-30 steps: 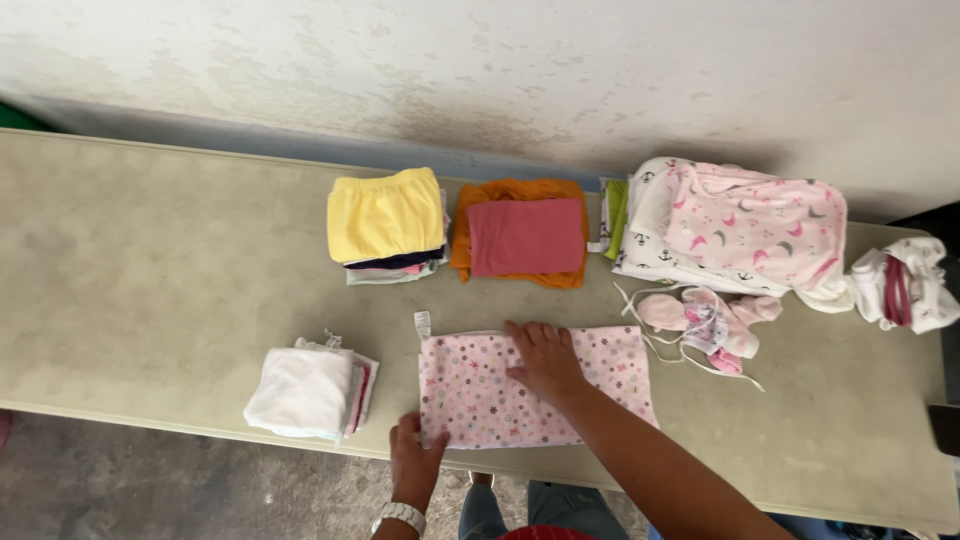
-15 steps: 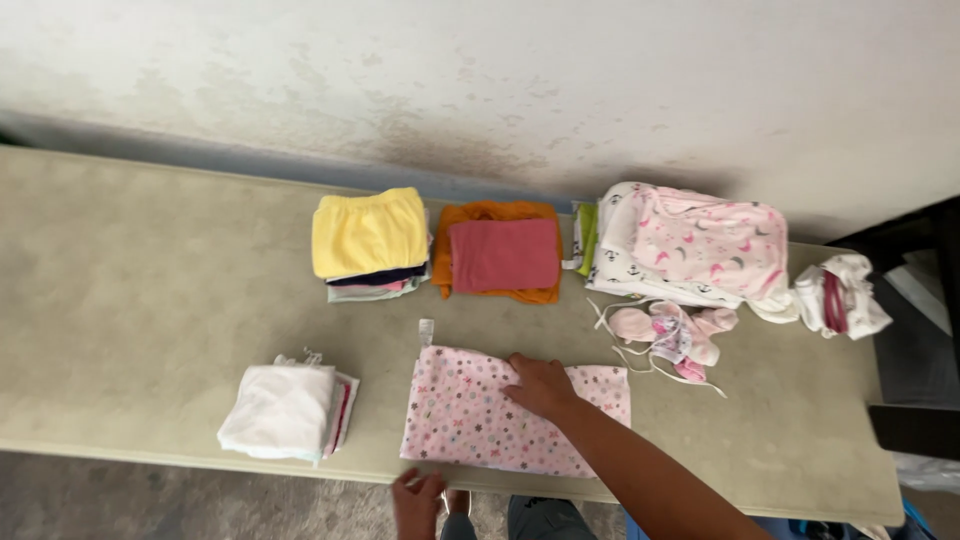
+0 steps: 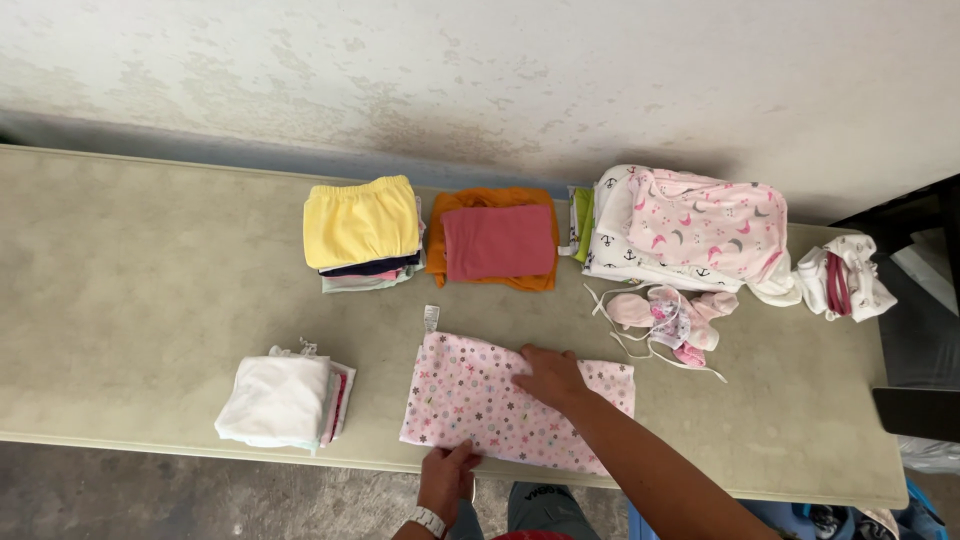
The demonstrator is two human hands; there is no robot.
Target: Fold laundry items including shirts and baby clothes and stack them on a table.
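Pink floral cloth (image 3: pixel 470 395) under both hands

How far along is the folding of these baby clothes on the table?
Looks done: the yellow-topped stack, the orange and red pile and the white stack sit folded. In hand: the pink floral cloth lies flat, right hand pressing its middle, left hand at its near edge. Apparently left: the pink mittens, the loose pink and white heap and the white bundle.

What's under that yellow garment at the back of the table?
The yellow garment tops a folded stack; a dark navy piece and a pale one's edge peek out below. The rest is covered, down to the table.
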